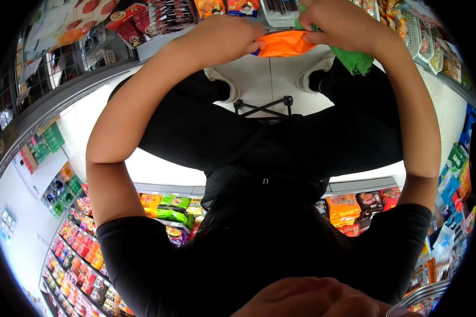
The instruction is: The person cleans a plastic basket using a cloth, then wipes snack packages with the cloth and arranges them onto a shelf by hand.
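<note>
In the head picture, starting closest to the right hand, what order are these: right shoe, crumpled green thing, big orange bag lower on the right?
From the right hand:
1. Crumpled green thing: right at the hand.
2. Right shoe: on the floor, below and left of it.
3. Orange bag: farthest, on the shelf lower in view.

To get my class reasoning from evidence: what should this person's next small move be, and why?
Probably wipe the orange packet with the green cloth, steadying it with the left hand. The left hand grips one end of the packet, while the right hand grips the other and also holds the cloth, so nothing need be fetched.
</note>
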Tool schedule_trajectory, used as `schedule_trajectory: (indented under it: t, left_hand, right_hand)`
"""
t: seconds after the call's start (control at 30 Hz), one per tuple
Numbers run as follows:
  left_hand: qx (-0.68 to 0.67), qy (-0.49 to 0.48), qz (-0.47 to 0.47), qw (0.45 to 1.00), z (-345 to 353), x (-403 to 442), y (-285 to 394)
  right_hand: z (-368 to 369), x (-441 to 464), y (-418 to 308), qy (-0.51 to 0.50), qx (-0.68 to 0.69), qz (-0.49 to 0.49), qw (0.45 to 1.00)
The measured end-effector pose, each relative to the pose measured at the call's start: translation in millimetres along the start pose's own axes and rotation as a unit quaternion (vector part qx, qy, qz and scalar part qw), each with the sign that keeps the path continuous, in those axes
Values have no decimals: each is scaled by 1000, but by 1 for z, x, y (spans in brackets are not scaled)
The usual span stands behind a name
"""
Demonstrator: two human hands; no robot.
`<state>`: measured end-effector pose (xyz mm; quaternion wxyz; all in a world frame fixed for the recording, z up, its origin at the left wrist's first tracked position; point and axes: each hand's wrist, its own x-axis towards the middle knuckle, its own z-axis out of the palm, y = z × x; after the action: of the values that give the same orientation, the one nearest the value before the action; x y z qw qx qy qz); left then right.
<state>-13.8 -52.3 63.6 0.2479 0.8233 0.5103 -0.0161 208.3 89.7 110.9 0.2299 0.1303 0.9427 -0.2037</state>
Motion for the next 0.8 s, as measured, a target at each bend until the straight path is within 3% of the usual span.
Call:
schedule_trajectory:
  t: [0.1, 0.23, 0.43, 0.8]
  left_hand:
    - [13, -23, -4, 1000, -7, -2, 5]
    - [34, 33, 0, 999, -18, -1, 3]
    - [33, 125, 23, 991, -21, -8, 1]
    - [131, 120, 3, 984, -30, -15, 5]
  right_hand:
    - [-9, -7, -11, 25, -29, -1, 999]
    - [-10, -6, -8, 91, -64, 64, 992]
    - [-24, -19, -15, 215, -118, 8, 969]
    - [-23, -15, -12, 226, -159, 9, 961]
